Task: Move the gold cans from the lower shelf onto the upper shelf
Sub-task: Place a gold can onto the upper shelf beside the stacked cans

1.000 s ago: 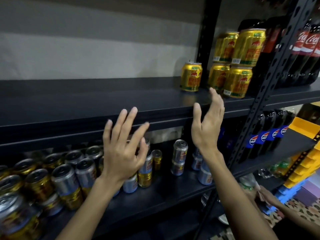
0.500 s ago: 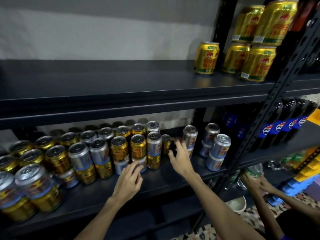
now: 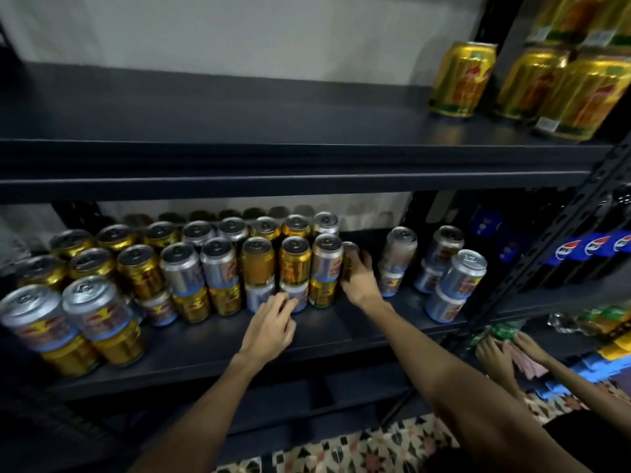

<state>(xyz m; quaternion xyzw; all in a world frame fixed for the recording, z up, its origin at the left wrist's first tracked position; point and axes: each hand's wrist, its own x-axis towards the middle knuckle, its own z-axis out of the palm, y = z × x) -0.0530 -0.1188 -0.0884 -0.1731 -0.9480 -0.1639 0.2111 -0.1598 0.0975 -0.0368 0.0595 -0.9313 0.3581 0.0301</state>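
My right hand [image 3: 358, 279] grips the gold can [image 3: 349, 259] touching the stack [image 3: 218, 268] for lifting, while my left hand [image 3: 269, 324] (fingers loosely straight) braces the stack's foot.

Pepsi bottles [image 3: 596, 249] in a row, silver cans [image 3: 466, 268] stacked just left of them, green packets [image 3: 611, 314] below them, patterned floor tiles [image 3: 358, 448] lower still, pale wall [image 3: 239, 35] up to their left

Dark bottles [image 3: 592, 264], right-hand bay: blue labels [image 3: 563, 249] on which the letters "PE" beside a round red, white and blue emblem are read; the rest is cut off.
Gold cans [image 3: 462, 80], upper shelf [image 3: 239, 124]: red print and a barcode patch are seen, illegible.
Silver cans [image 3: 466, 271]: print blurred.
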